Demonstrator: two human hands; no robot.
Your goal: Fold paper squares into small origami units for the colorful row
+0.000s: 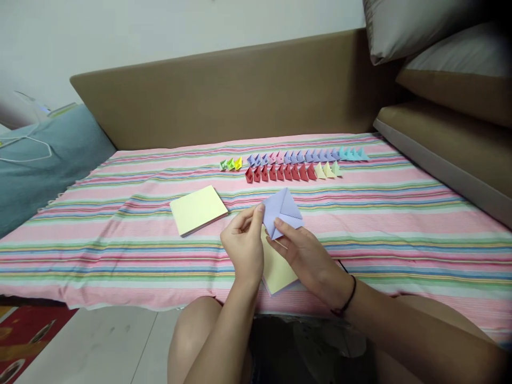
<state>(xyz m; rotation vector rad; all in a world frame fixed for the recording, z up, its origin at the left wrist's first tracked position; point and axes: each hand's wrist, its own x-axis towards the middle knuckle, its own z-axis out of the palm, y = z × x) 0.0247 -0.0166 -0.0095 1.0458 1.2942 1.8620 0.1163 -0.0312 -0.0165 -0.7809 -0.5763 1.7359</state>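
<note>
A partly folded lavender paper square [282, 212] is held up between both hands above the striped bedcover [120, 256]. My left hand [243, 246] pinches its left edge with thumb and fingers. My right hand [306, 255] pinches its lower corner; a dark band circles that wrist. Under the hands lies a small stack of pale yellow paper [277, 269]. A second pale yellow stack [198, 209] lies to the left, apart from the hands.
Two rows of small folded paper pieces [294, 164] in green, yellow, purple, pink, red and blue line the far side of the cover. A tan headboard [240, 96] stands behind, cushions [448, 106] at right, a teal blanket [44, 154] at left.
</note>
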